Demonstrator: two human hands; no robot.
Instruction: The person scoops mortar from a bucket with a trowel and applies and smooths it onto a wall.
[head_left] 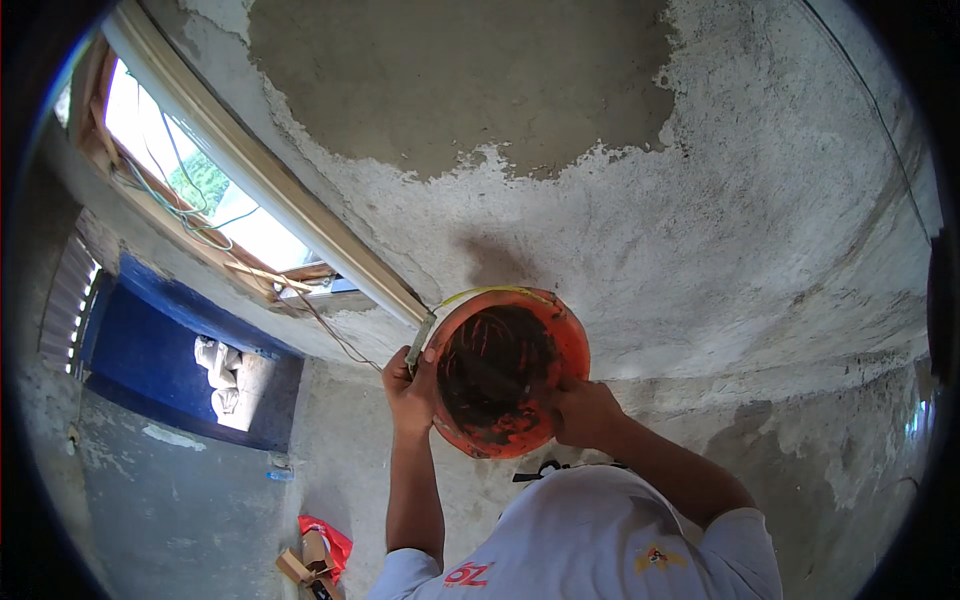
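we hold the orange bucket (pixel 576 340) between our hands — at its left rim, our left hand (pixel 410 395) clamps its fingers on a grey-green strip (pixel 421 336). our right hand (pixel 583 411) curls at the right near rim — we cannot tell what its fingers close on.

Bucket (pixel 575 340) midway — free air upper right
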